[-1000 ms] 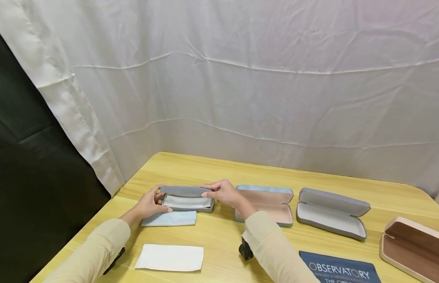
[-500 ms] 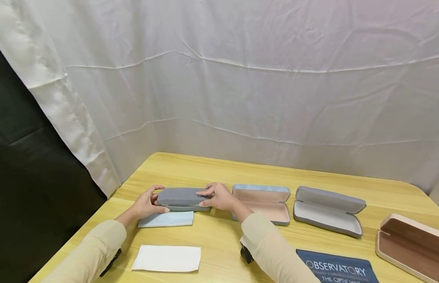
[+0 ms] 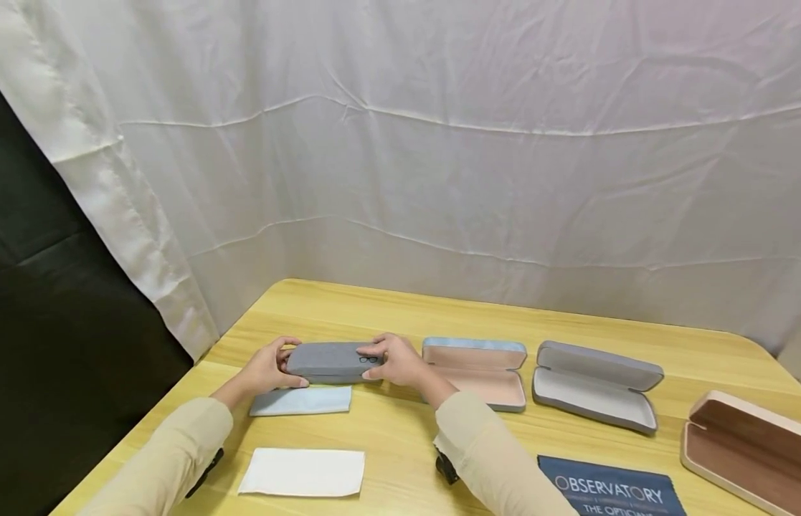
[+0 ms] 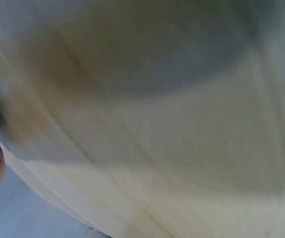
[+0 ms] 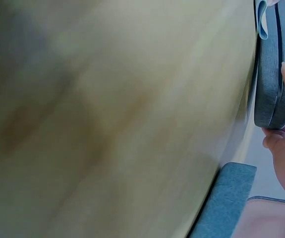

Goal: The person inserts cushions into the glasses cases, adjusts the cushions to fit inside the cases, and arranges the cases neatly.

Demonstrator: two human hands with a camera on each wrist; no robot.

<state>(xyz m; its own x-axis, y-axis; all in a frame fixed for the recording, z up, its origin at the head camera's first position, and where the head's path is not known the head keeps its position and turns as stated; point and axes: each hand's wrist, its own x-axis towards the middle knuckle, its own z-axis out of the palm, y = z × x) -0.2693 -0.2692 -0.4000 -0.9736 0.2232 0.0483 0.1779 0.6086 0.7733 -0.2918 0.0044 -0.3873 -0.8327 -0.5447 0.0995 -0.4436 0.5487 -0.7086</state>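
A grey glasses case [image 3: 332, 360] lies on the table at the left, its lid down, a small glasses emblem near its right end. My left hand [image 3: 266, 369] holds its left end, thumb along the front and fingers behind. At the right end my right hand [image 3: 400, 360] grips it, with fingertips over the lid and thumb on the front edge. In the right wrist view a thin dark seam runs between lid and base of the case [image 5: 275, 74]. Just in front of it lies a folded light blue cloth [image 3: 301, 401], close under the left thumb.
A white cloth [image 3: 302, 471] lies nearer me on the wooden table [image 3: 400, 437]. To the right stand a blue-lidded case [image 3: 474, 355], a grey case [image 3: 596, 387] and a brown-lined case [image 3: 749, 444], lids raised. A navy printed cloth [image 3: 609, 484] lies at the front right.
The grey case's lid has come down over the pale cloth inside it. My right hand has moved slightly down with the lid, while my left hand keeps its place at the other end.
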